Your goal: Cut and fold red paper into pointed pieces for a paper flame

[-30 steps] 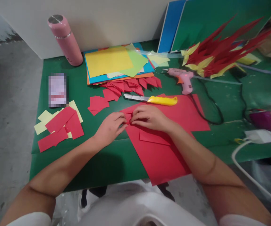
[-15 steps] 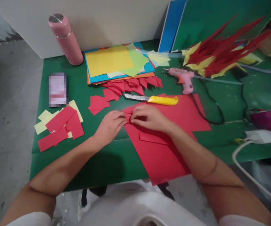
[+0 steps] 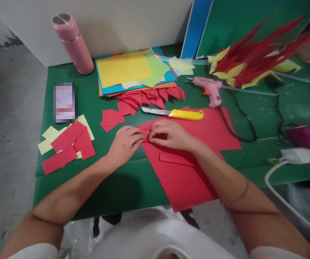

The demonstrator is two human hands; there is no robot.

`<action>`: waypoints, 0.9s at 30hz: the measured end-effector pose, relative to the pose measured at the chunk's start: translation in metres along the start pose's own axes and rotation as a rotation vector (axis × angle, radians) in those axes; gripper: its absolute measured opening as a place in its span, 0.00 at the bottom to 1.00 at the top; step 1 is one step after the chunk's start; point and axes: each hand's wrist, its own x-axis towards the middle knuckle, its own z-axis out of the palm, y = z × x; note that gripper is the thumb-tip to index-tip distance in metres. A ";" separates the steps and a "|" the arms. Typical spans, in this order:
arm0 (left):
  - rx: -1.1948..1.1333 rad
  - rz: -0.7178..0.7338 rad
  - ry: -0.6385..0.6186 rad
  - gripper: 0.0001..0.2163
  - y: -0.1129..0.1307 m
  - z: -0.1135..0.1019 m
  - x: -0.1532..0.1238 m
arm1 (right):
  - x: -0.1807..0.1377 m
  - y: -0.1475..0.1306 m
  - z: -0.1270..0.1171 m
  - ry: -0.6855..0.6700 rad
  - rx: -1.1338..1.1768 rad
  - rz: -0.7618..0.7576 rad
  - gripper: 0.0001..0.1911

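My left hand (image 3: 124, 142) and my right hand (image 3: 169, 133) meet at a small red paper piece (image 3: 145, 132) and pinch it between their fingertips. The piece lies on the near-left corner of a large red paper sheet (image 3: 198, 158) spread over the green table (image 3: 112, 187). Both hands have their fingers curled and pressed on the piece. A yellow utility knife (image 3: 180, 114) with its blade out lies just beyond my right hand on the same sheet.
Folded red triangles (image 3: 149, 98) lie in a row before a stack of coloured paper (image 3: 132, 70). Red and pale yellow strips (image 3: 68, 144) sit at the left, a pink bottle (image 3: 72, 43) behind them. A pink glue gun (image 3: 209, 90), cables and a red-yellow paper spray (image 3: 252, 57) fill the right.
My hands stay on the red piece with only slight finger shifts. The view has drifted a little.
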 end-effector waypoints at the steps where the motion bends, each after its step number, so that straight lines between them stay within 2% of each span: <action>1: 0.000 -0.014 -0.010 0.10 0.000 0.000 0.000 | 0.000 0.001 0.000 0.002 0.003 -0.001 0.07; 8: 0.023 -0.099 -0.041 0.09 0.001 -0.001 0.001 | 0.000 0.000 0.001 0.004 -0.021 0.015 0.07; 20: 0.020 -0.195 -0.034 0.04 0.001 0.001 0.001 | 0.007 -0.013 0.008 0.081 -0.093 0.134 0.07; 27: 0.044 -0.242 -0.034 0.04 0.006 -0.001 0.001 | 0.009 -0.015 0.014 0.098 -0.164 0.176 0.04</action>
